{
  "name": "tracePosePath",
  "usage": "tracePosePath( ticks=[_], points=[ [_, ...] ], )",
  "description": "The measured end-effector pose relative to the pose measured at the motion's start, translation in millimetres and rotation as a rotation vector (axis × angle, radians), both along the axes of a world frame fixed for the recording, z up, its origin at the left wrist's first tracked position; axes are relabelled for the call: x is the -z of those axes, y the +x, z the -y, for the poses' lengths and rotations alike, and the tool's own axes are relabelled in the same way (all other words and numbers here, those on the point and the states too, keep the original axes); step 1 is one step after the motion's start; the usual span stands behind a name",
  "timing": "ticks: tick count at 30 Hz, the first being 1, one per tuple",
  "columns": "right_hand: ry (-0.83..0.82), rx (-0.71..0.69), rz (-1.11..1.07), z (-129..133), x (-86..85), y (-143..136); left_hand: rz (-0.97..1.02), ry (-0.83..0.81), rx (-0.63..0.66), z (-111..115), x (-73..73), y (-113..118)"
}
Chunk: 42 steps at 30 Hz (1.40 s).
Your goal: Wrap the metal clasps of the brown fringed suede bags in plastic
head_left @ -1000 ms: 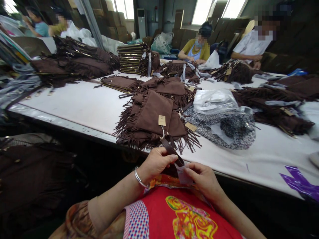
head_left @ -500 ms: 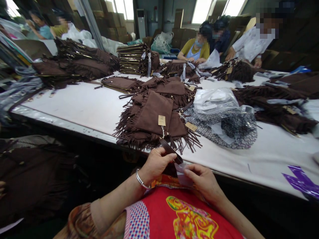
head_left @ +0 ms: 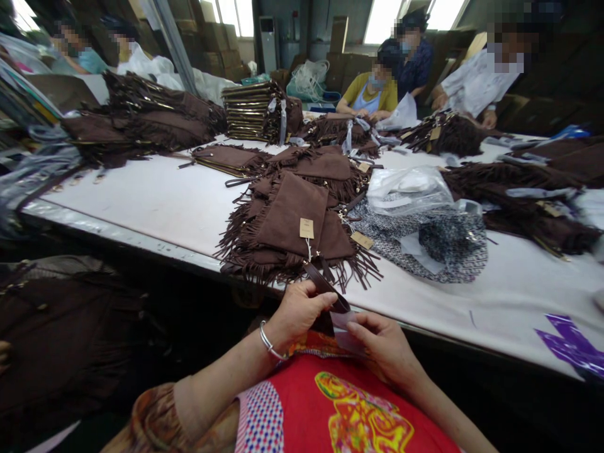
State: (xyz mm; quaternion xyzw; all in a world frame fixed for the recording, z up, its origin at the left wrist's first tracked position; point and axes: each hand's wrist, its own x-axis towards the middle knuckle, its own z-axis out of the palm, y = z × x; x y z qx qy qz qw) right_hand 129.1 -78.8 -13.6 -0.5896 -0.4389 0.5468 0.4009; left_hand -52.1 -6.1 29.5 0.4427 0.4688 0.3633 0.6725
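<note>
My left hand (head_left: 298, 313), with a silver bangle at the wrist, pinches the dark brown wrist strap (head_left: 323, 283) of a fringed pouch. That brown pouch (head_left: 293, 217) lies on top of others at the table's near edge, a tan tag (head_left: 306, 228) hanging on a white string over it. Between the thumb and fingers of my right hand (head_left: 383, 338) is a thin, translucent whitish sheet (head_left: 344, 326). The sheet sits against the lower end of the strap loop; whether it is wrapped around it I cannot tell.
A grey tweed cloth (head_left: 453, 242) with a clear plastic bag (head_left: 406, 189) lies right of the pouches. A pouch stack (head_left: 250, 112) and several brown heaps stand farther back on the white table (head_left: 141, 195). Co-workers are behind it. Purple plastic (head_left: 573, 343) hangs at the right edge.
Both hands stay nearly in place, with the strap and sheet shifted only slightly. At the back, a co-worker in dark clothes has risen higher.
</note>
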Motion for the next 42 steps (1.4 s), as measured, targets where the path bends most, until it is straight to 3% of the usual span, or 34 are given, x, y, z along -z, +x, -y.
tracePosePath(
  ticks=[9, 21, 29, 36, 42],
  points=[
    [-0.030, 0.021, 0.002, 0.3, 7.3, 1.0, -0.032, 0.045, -0.034, -1.4, -1.2, -7.1],
    [-0.031, 0.053, 0.018, -0.1, 4.1, -1.0, 0.013, -0.012, -0.024, 2.2, -0.3, -4.1],
    [-0.023, 0.095, -0.015, 0.7, 6.8, -1.6, 0.032, -0.037, -0.031, 5.2, -9.1, -2.3],
    [-0.020, 0.094, -0.022, 1.8, 5.5, -3.1, 0.022, -0.048, -0.013, 7.3, 0.8, -2.6],
    [-0.020, 0.060, -0.036, 3.5, 5.3, -2.0, 0.016, -0.065, -0.017, 6.6, -1.8, -1.5]
  ],
)
